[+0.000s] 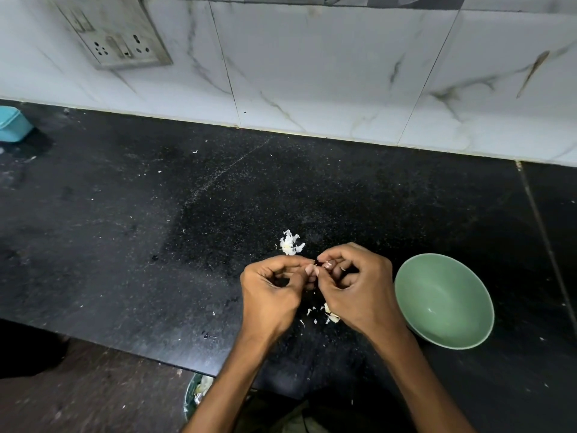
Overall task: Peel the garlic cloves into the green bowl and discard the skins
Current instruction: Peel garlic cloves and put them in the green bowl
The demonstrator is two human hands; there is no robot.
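Head view: left hand (pixel 274 289) and right hand (pixel 352 282) both pinch a barely visible garlic clove (pixel 319 267) between fingertips, just left of the green bowl (pixel 443 300). Right hand is nearer the bowl, so the drop likely falls to it.

Both hands curled — left grip (pixel 274 282) meeting right grip (pixel 356 276).

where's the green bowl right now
In the head view, the round green bowl sits on the black stone counter at lower right, just beside the right hand.
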